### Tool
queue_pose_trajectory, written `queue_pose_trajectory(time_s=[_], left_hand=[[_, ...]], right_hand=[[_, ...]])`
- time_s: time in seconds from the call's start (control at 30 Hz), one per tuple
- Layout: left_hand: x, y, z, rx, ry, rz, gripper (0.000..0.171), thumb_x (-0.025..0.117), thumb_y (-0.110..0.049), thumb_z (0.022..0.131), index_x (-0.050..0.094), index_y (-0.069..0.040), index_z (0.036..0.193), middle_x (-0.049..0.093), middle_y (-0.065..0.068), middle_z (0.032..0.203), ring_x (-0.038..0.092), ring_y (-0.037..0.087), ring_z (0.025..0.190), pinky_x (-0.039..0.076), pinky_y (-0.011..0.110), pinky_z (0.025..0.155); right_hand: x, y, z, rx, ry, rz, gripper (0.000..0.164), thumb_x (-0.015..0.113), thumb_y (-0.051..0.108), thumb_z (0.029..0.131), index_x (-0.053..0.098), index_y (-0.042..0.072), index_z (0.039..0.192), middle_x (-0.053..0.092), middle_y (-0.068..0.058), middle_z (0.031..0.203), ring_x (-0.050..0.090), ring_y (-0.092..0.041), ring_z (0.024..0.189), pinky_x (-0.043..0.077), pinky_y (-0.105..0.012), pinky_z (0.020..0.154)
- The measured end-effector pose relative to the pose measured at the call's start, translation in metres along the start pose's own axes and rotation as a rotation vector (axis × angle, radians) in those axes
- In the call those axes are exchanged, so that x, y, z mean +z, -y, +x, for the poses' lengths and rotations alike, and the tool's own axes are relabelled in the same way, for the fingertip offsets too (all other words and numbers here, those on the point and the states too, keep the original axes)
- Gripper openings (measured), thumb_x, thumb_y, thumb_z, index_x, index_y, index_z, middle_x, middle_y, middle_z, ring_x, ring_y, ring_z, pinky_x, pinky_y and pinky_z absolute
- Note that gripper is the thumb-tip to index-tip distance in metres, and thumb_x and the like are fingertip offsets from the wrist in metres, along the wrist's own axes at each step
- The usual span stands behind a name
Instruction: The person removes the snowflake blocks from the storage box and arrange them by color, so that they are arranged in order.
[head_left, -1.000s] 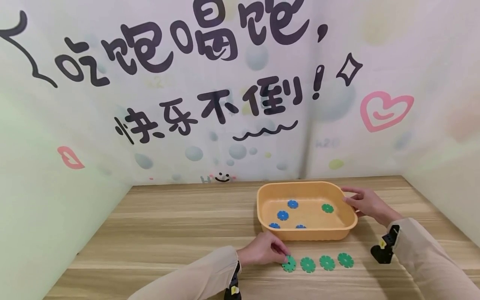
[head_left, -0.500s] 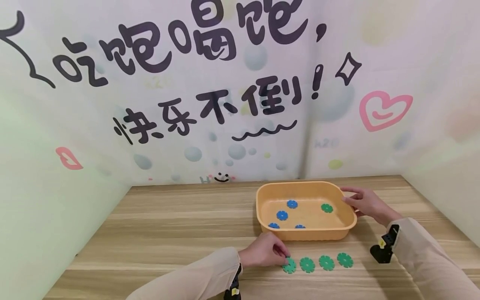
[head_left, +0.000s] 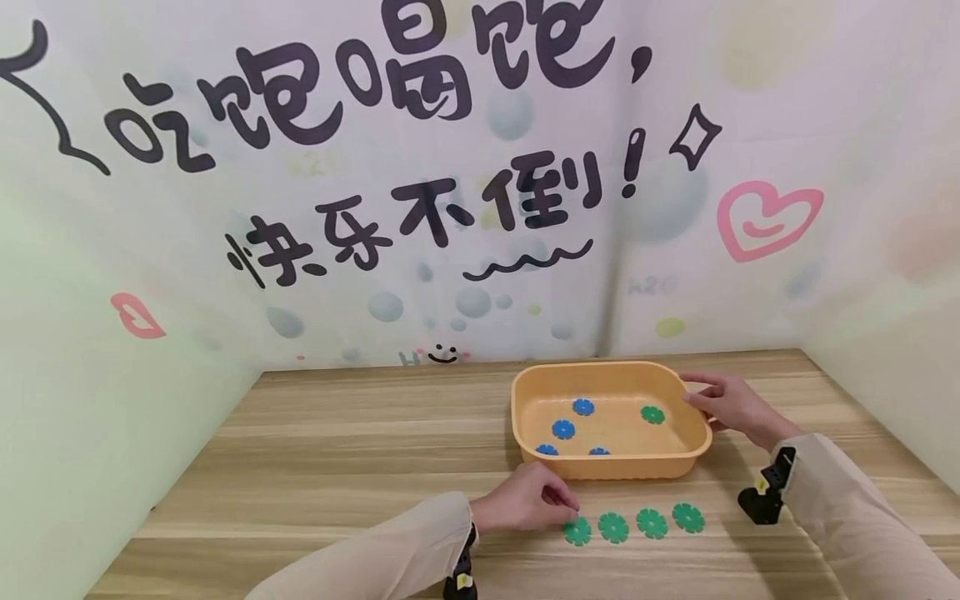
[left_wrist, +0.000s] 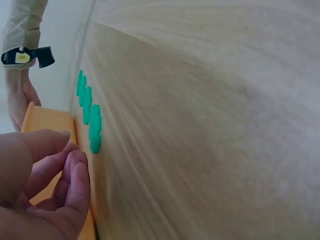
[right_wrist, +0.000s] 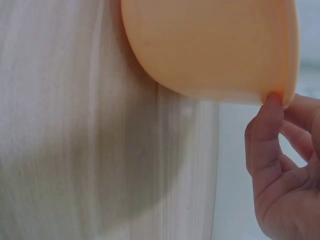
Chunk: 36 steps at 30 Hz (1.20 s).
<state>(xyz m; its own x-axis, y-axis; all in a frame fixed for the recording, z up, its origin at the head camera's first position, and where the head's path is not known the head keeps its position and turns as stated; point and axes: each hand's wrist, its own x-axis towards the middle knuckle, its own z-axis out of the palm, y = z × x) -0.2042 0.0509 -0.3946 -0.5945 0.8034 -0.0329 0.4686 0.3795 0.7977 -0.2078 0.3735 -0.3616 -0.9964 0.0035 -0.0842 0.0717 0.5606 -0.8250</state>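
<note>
In the head view my left hand (head_left: 525, 500) is at the left end of a row of green notched discs. Its fingertips are at the upper edge of the leftmost disc (head_left: 577, 532). The left wrist view shows those fingers loosely bent with nothing between them, beside the nearest green disc (left_wrist: 95, 129). My right hand (head_left: 738, 408) holds the right end of an orange plastic basin (head_left: 611, 468), thumb and fingers pinching its rim in the right wrist view. Inside the basin lie several blue discs (head_left: 563, 429) and one green disc (head_left: 652, 415).
Three more green discs continue the row rightward, ending at the rightmost disc (head_left: 688, 517). All lie flat on the wood-grain table (head_left: 360, 442), in front of the basin. A printed cloth (head_left: 450, 308) hangs behind the table, with pale walls on both sides.
The head view has shifted slightly. Both hands, the basin and the discs stay almost in place; the leftmost disc shows a little differently under the left fingertips.
</note>
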Motion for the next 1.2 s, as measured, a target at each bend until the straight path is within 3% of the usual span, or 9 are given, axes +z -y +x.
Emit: queue_pose_trajectory(time_s=[0.23, 0.43, 0.6, 0.77, 0.9, 1.2], left_hand=[[-0.016, -0.019, -0.005, 0.082, 0.036, 0.028, 0.012, 0.062, -0.013, 0.083, 0.07, -0.005, 0.086, 0.062, -0.011, 0.072, 0.052, -0.004, 0.063, 0.045, 0.014, 0.059], [-0.028, -0.039, 0.005, 0.144, -0.069, 0.121, 0.009, 0.064, -0.011, 0.081, 0.07, -0.005, 0.082, 0.064, -0.006, 0.071, 0.051, -0.006, 0.061, 0.044, 0.012, 0.058], [-0.037, -0.049, 0.025, 0.162, -0.135, 0.178, 0.012, 0.064, -0.016, 0.082, 0.071, -0.007, 0.085, 0.064, -0.008, 0.073, 0.05, -0.004, 0.06, 0.042, 0.012, 0.056], [-0.038, -0.057, 0.049, 0.103, -0.155, 0.093, 0.016, 0.06, -0.019, 0.085, 0.069, -0.008, 0.092, 0.063, -0.009, 0.076, 0.052, -0.001, 0.064, 0.044, 0.014, 0.058], [-0.034, -0.06, 0.07, 0.052, -0.179, 0.039, 0.016, 0.06, -0.019, 0.085, 0.069, -0.009, 0.094, 0.061, -0.008, 0.074, 0.055, 0.003, 0.064, 0.044, 0.016, 0.057], [-0.013, -0.057, 0.112, 0.009, -0.216, 0.031, 0.018, 0.06, -0.019, 0.085, 0.069, -0.008, 0.096, 0.061, -0.005, 0.072, 0.059, 0.011, 0.067, 0.043, 0.016, 0.053]], right_hand=[[0.001, 0.0, 0.0, 0.001, 0.0, 0.01, 0.052, 0.049, 0.014, 0.092, 0.027, -0.01, 0.132, 0.058, -0.019, 0.092, 0.056, -0.017, 0.069, 0.05, -0.033, 0.058], [0.0, 0.001, -0.001, 0.006, -0.002, 0.01, 0.052, 0.049, 0.014, 0.092, 0.027, -0.011, 0.132, 0.058, -0.023, 0.094, 0.057, -0.018, 0.07, 0.05, -0.033, 0.059], [0.001, 0.001, -0.001, 0.008, -0.003, 0.005, 0.052, 0.049, 0.015, 0.092, 0.027, -0.01, 0.132, 0.058, -0.024, 0.095, 0.057, -0.018, 0.071, 0.05, -0.034, 0.06], [0.001, 0.001, -0.001, 0.013, -0.006, 0.002, 0.052, 0.05, 0.015, 0.091, 0.028, -0.01, 0.132, 0.059, -0.021, 0.093, 0.057, -0.018, 0.07, 0.05, -0.033, 0.06], [0.002, 0.001, 0.001, 0.029, 0.0, -0.002, 0.053, 0.05, 0.017, 0.091, 0.029, -0.009, 0.132, 0.057, -0.026, 0.099, 0.057, -0.018, 0.072, 0.05, -0.033, 0.061], [0.0, 0.001, 0.002, 0.049, 0.003, -0.009, 0.053, 0.05, 0.016, 0.091, 0.029, -0.008, 0.132, 0.056, -0.028, 0.101, 0.058, -0.019, 0.072, 0.051, -0.034, 0.062]])
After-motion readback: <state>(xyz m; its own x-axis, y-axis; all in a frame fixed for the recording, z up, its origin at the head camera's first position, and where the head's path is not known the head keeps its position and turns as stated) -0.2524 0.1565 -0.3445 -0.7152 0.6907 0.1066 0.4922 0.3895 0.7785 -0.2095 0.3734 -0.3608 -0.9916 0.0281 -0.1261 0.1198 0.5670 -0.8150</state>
